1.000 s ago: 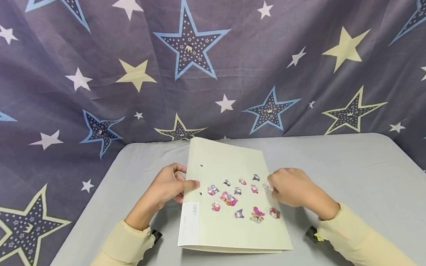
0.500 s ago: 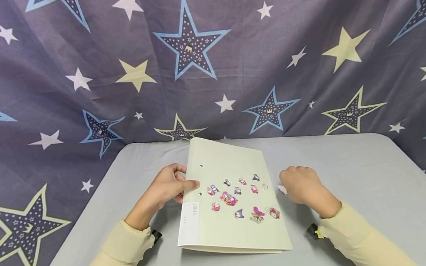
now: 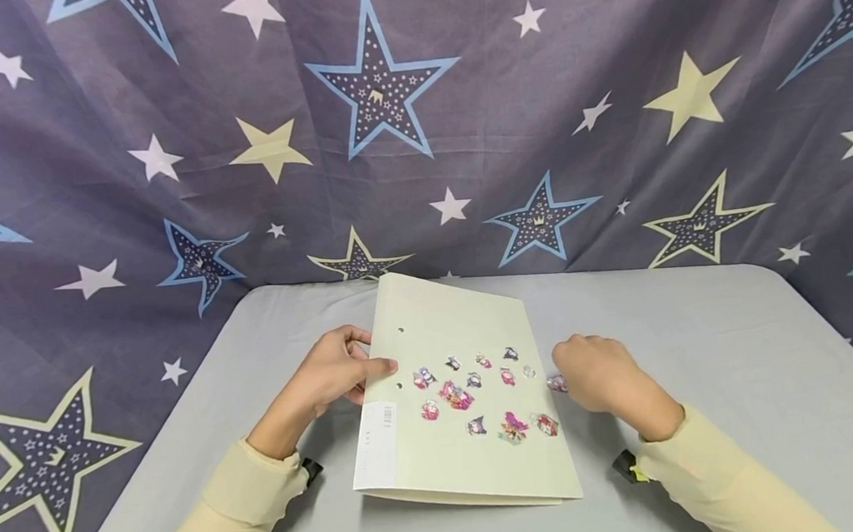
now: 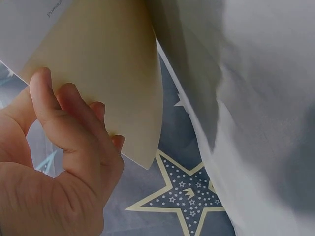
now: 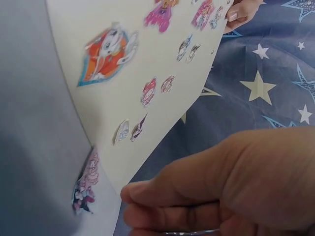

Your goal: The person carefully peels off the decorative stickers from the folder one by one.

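Note:
A cream folder (image 3: 480, 475) with two small holes and a white label (image 3: 375, 445) lies tilted on the table, its front edge showing layers slightly apart. My left hand (image 3: 338, 368) grips its left edge, thumb on top and fingers underneath. Several shiny cartoon stickers dot the cover, among them a large pink one (image 3: 455, 396), a red one (image 3: 546, 425) and a small clear one (image 3: 528, 371). Beside the right edge my right hand (image 3: 602, 376) keeps thumb and curled fingers together, pinching a pink and purple sticker (image 3: 557, 383). That sticker (image 5: 86, 183) shows near the folder's edge in the right wrist view.
A grey cloth (image 3: 735, 359) covers the table. Behind it hangs a dark curtain (image 3: 474, 112) patterned with stars. Black straps sit at both cream sleeves (image 3: 237, 498).
My right hand has drawn back from the folder's right edge, uncovering the small clear sticker, then shifted slightly left. The sticker at its fingertips turned from whitish to pink-purple. My left hand keeps its place.

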Tool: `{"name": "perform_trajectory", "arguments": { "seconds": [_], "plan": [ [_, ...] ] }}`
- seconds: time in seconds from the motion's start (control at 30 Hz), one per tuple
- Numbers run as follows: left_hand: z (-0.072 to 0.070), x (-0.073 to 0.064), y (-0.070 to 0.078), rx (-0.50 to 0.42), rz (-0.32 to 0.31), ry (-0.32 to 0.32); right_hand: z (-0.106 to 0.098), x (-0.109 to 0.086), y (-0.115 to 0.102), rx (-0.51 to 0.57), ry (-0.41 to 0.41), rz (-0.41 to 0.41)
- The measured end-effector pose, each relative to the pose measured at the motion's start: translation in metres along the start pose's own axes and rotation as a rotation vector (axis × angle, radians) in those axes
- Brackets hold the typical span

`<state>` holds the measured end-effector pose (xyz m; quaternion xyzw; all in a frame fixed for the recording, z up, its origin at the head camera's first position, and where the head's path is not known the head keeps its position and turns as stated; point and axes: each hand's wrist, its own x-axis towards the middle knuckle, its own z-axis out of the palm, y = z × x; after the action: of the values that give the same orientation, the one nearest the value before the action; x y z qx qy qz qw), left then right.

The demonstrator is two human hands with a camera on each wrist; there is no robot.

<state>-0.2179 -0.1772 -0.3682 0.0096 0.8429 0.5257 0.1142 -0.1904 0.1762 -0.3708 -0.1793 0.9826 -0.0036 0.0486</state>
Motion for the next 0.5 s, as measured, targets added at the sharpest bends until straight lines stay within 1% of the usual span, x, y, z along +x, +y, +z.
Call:
{"name": "perform_trajectory", "arguments": {
  "seconds": [0.2,0.5],
  "plan": [
    [-0.003,0.001,0.0,-0.007,-0.003,0.003,-0.001,-0.002,-0.006,0.01,0.0,-0.024],
    [-0.006,0.0,0.002,-0.011,0.007,0.0,0.0,-0.007,-0.017,0.057,-0.031,-0.1]
  ]
}}
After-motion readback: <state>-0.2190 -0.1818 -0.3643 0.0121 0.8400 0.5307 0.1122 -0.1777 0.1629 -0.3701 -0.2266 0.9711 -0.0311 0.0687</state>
